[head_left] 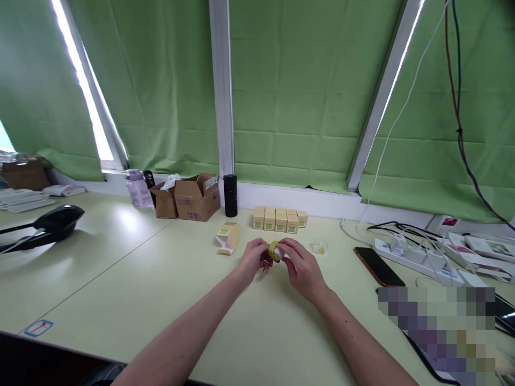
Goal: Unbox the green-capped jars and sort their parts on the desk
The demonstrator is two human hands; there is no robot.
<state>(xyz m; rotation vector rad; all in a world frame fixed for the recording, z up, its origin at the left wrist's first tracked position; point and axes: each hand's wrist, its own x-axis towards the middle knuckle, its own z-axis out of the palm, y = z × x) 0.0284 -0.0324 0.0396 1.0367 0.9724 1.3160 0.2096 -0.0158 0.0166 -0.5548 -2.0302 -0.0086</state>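
Note:
Over the middle of the table, my left hand (255, 256) and my right hand (302, 266) meet around a small yellow-green, band-like object with a pale part (274, 251). Fingers of both hands are closed on it, and they hide some of its shape; its exact kind cannot be made out. An opened small cardboard box (228, 237) lies tilted just beyond my left hand, with its white inside showing. Beyond my hands stand several small cardboard boxes (280, 220) in a row. A small clear plastic piece with a yellow spot (319, 246) rests to the right of my right hand.
A black phone (379, 266) and a white power strip (418, 262) with tangled cables lie at right. Along the back stand a black tumbler (230, 195), an open carton (197, 197) and a purple bottle (138, 187). A black device (60, 219) is at far left.

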